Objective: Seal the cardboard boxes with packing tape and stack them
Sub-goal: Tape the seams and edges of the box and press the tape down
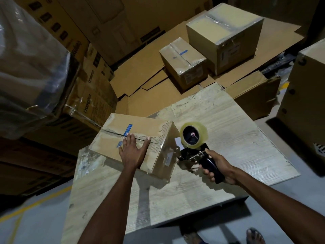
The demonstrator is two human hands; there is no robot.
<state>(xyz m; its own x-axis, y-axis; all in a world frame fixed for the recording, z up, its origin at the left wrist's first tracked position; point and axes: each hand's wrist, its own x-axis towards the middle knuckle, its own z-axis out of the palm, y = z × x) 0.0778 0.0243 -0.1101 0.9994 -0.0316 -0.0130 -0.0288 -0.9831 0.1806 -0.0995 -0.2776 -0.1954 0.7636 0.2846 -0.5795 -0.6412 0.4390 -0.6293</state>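
Two sandalled feet [223,236] show at the bottom edge, on the grey floor. Above them the pale wood-grain bench [219,120] carries a worn cardboard box [112,127] near its left side. The left hand [133,150] lies flat on the box top with straight fingers, the fingertips reaching the untaped centre seam. The right hand [218,166] is wrapped around the black handle of a tape dispenser [193,143] loaded with clear packing tape, its front end right beside the box's right end face. Beyond the bench, a small taped box [182,62] and a larger taped box [223,36] sit side by side on flattened cardboard sheets [140,81].
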